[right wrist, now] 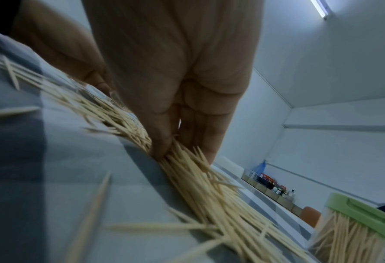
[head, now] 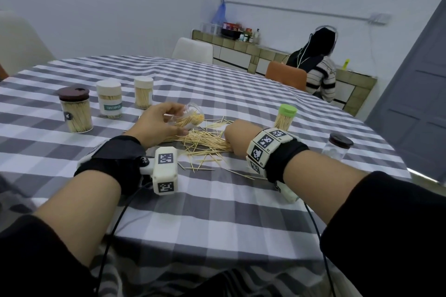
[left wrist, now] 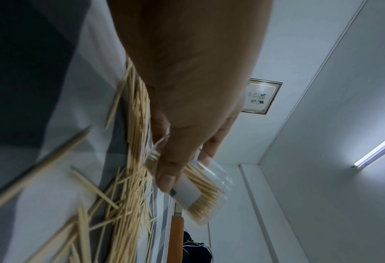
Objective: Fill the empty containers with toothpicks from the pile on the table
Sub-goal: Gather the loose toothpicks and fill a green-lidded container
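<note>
Left hand grip curled round tilted, part-filled jar. Right hand grip pinching toothpicks from pile on desk.

A loose pile of pale wooden toothpicks lies scattered on the checked surface. A clear open container, tilted on its side and partly filled with toothpicks, sits at the pile's far left edge. To the right stands a green-lidded jar packed with toothpicks, and farther right a brown-lidded jar, empty and upright.
</note>
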